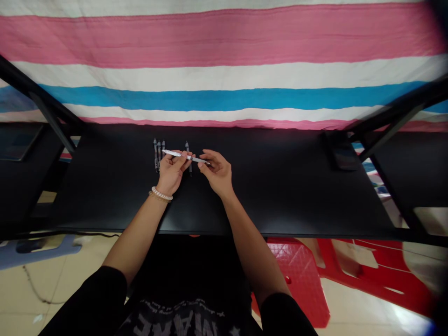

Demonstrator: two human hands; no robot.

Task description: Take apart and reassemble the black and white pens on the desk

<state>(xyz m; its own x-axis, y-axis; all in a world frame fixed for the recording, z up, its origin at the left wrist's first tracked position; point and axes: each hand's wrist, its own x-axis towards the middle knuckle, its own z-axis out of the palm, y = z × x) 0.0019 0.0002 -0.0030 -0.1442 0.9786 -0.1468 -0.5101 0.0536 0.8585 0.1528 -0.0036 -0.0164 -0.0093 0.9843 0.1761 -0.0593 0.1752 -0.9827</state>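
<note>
A white pen (pixel 198 159) is held nearly level above the black table (pixel 280 186), its tip pointing right. My left hand (pixel 172 171) is closed on the pen's middle and rear part, thumb on top. At the tip end, my right hand (pixel 217 173) has its thumb and curled fingers around the lower barrel; the exact contact there is partly hidden. Just beyond my left hand, several dark and clear pens (pixel 156 156) lie side by side, partly covered by that hand. Another pen (pixel 187 145) lies apart from them, partly hidden behind the held pen and my left fingers.
A dark phone-like slab (pixel 341 151) lies at the table's right. Black metal supports (pixel 45 114) flank both sides, and a striped cloth (pixel 224 42) hangs behind. A red plastic stool (pixel 297 275) stands below the front edge on the right.
</note>
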